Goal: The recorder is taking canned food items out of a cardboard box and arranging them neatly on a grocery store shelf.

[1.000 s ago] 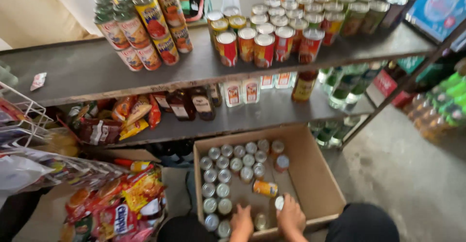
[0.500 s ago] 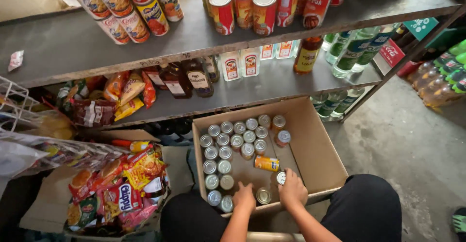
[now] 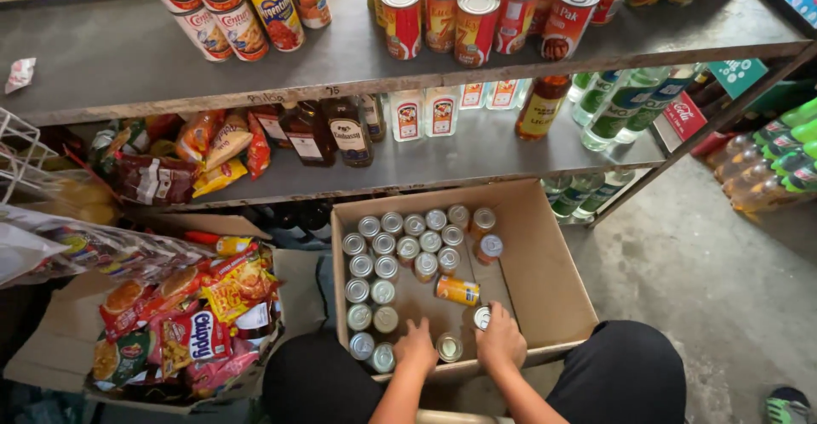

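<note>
An open cardboard box (image 3: 553, 271) sits on the floor between my knees, holding several upright tin cans (image 3: 400, 245) and one orange can (image 3: 457, 290) lying on its side. My left hand (image 3: 417, 346) rests palm down on the box's bottom near its front edge, beside a can (image 3: 448, 347). My right hand (image 3: 500, 339) is curled over a silver-topped can (image 3: 482, 317) at the front of the box and appears to grip it.
A grey metal shelf (image 3: 128, 58) above carries rows of red and yellow tins (image 3: 477, 16). The lower shelf (image 3: 477, 156) holds bottles and snack bags. A second box of snack packets (image 3: 179, 322) stands at my left. Bare concrete floor (image 3: 723, 279) lies to the right.
The camera has tilted lower and closer to the box. Both hands stay at the box's front edge, the right one closing over a can.
</note>
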